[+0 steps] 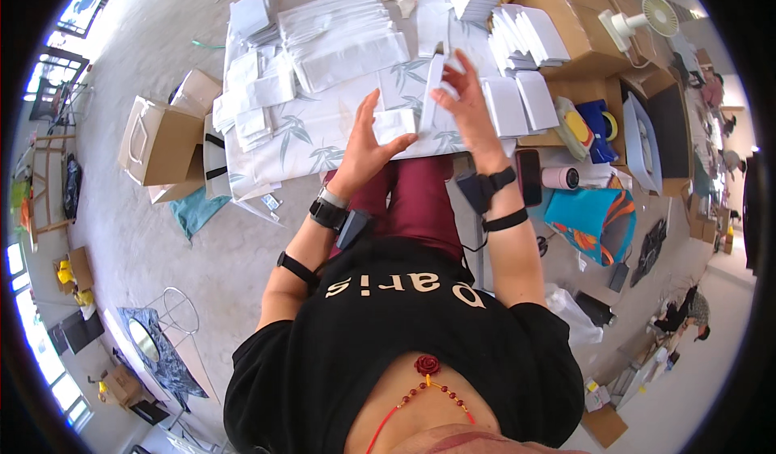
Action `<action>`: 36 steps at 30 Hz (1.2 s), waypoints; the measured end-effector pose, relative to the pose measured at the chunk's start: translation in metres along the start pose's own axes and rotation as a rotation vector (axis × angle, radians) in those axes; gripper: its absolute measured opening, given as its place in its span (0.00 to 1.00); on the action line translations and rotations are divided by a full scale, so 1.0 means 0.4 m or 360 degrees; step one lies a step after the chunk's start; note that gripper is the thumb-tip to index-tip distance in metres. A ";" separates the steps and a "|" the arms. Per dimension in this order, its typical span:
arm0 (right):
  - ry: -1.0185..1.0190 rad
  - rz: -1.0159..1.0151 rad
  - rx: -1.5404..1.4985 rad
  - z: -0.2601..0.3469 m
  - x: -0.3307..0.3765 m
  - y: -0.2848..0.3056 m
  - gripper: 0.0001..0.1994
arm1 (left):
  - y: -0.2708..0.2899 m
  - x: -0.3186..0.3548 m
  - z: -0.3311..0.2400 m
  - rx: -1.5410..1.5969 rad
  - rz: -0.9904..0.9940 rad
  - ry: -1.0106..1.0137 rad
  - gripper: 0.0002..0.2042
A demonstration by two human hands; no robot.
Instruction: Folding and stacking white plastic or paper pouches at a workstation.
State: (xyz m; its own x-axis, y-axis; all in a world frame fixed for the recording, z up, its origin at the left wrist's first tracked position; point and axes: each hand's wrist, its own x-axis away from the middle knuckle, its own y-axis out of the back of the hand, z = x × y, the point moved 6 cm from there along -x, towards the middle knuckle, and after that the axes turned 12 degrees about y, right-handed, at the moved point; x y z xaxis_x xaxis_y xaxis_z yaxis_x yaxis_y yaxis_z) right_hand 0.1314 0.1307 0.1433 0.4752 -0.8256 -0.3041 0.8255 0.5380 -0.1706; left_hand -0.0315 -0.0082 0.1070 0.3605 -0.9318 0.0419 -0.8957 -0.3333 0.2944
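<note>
Left grip (368, 148): thumb and fingers spread, thumb tip just beside a white packet (394, 122).
Right grip (474, 116): thumb at the edge of a slim box (433, 90); whether it pinches, I cannot tell.
Slim box: white, tilted, between the grips, over the leaf-patterned surface (314, 137).
White pile (343, 38): on the surface, left of the box.

At upper centre, we cannot tell whether the right hand (467, 107) holds or merely touches the narrow white piece (432, 92). The surface (315, 135) hides the maroon trousers' (418, 199) knees; lower right, a distant person (697, 308) blurs.
</note>
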 end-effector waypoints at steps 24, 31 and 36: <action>-0.1044 0.0208 -0.0523 -0.323 0.179 -0.279 0.09 | 0.296 0.124 0.153 -0.0753 -0.0072 0.0005 0.51; -0.0722 0.0204 0.0226 -0.351 0.150 -0.211 0.12 | 0.361 0.101 0.288 -0.1069 -0.0093 0.0168 0.52; -0.0152 0.0051 0.1020 -0.328 0.128 -0.072 0.11 | 0.414 0.083 0.330 -0.1452 -0.0173 0.0263 0.52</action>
State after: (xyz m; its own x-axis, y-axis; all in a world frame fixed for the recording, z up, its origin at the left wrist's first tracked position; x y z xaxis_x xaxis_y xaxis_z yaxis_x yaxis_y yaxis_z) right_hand 0.0920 0.0954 0.0096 0.5034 -0.8382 -0.2098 0.8144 0.3792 0.4393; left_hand -0.2022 -0.1135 0.0311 0.5259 -0.8463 0.0848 -0.3290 -0.1105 0.9378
